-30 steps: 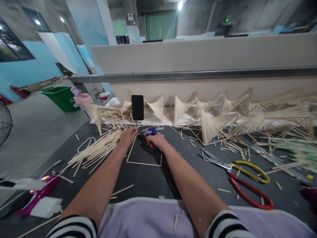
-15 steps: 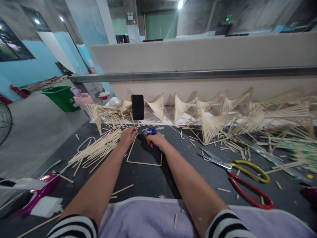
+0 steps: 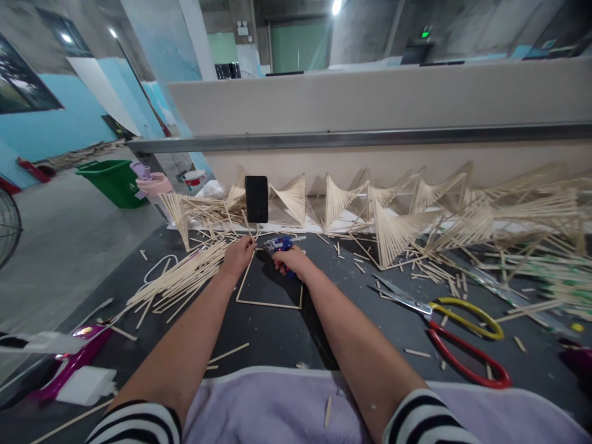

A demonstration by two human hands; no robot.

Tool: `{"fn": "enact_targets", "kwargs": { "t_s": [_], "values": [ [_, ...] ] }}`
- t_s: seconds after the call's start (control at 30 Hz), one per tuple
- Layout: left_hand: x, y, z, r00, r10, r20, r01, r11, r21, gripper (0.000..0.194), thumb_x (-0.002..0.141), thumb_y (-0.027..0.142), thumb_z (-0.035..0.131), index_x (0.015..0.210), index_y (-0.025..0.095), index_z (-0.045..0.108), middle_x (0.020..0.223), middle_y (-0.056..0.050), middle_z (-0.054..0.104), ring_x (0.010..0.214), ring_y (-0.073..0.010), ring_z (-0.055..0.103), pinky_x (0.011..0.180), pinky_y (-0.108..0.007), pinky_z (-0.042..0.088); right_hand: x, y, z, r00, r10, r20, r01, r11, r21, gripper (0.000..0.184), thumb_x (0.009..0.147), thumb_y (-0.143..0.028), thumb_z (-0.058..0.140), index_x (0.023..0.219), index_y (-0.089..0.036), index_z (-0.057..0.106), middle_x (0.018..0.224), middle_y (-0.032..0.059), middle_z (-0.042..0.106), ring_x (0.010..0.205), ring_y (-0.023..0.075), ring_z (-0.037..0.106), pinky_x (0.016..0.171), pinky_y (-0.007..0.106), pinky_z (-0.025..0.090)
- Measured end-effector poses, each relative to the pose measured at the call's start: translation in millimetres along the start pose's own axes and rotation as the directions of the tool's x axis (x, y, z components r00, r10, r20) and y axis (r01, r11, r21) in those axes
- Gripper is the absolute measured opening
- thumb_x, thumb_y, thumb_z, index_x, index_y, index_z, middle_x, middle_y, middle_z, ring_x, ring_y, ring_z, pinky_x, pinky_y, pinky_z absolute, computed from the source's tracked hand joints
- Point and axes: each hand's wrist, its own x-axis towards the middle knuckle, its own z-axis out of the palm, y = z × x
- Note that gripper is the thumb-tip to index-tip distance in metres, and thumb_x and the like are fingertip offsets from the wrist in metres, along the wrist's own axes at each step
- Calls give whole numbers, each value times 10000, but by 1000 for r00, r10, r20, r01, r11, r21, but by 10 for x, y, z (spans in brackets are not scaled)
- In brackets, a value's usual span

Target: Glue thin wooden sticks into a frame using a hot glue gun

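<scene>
My right hand (image 3: 291, 261) is closed round a blue glue gun (image 3: 281, 243), its nozzle pointing left toward my left fingertips. Between the pinched fingers of my left hand (image 3: 239, 254) is a thin wooden stick (image 3: 247, 223) that slants up and away. Below both hands a frame of wooden sticks (image 3: 269, 304) lies flat on the dark table; my hands hide part of its far side. The nozzle is close to the frame's far left corner, but whether it touches is too small to tell.
Loose sticks (image 3: 185, 277) lie in a pile to the left. Scissors (image 3: 428, 311) with yellow and red handles rest on the right. A black phone (image 3: 257, 199) stands upright ahead. Twisted stick models (image 3: 398, 237) line the back. A purple cloth (image 3: 277, 407) covers the near edge.
Hardly anything differs: both hands, the stick and the glue gun keep their places. The whole view has shifted very slightly.
</scene>
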Motion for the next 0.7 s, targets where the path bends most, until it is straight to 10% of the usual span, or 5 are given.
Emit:
{"fn": "enact_targets", "kwargs": {
  "t_s": [0.7],
  "values": [
    [10, 2, -53, 1000, -16, 23, 17, 998, -56, 270, 803, 344, 409, 884, 190, 615, 811, -43, 657, 776, -178, 582, 666, -249, 379, -24, -25, -40, 1000, 10, 3, -11, 996, 92, 121, 597, -210, 560, 505, -138, 527, 405, -5, 545, 301, 89, 450, 313, 196, 378]
  ]
}}
